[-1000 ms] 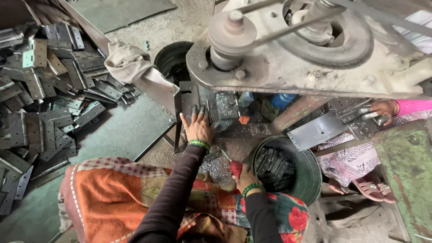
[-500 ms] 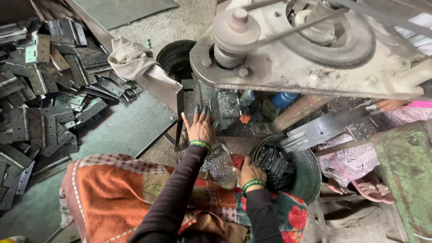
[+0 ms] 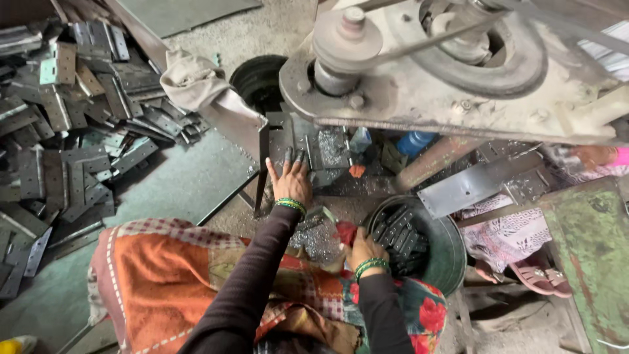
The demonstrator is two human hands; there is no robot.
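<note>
My left hand (image 3: 291, 180) lies flat with fingers spread on a dark metal plate (image 3: 311, 154) at the base of a big belt-driven machine (image 3: 445, 72). My right hand (image 3: 365, 249) is curled over my lap, beside a heap of shiny metal scraps (image 3: 318, 239) and a red scrap (image 3: 345, 231). It touches the rim of a round metal tub (image 3: 449, 262) filled with several dark metal pieces (image 3: 400, 236). Whether it holds anything is hidden. Both wrists wear green bangles.
A large pile of grey hinge-like plates (image 3: 65, 131) covers the floor at left. A cloth (image 3: 190, 78) and black round container (image 3: 259, 82) sit behind. At right, another person's hand (image 3: 593, 156) holds a long metal strip (image 3: 481, 183); their sandalled foot (image 3: 537, 278) rests below.
My right hand has shifted from my lap towards the tub's rim. My left hand stays at the machine base. The other person's metal strip has slid further right.
</note>
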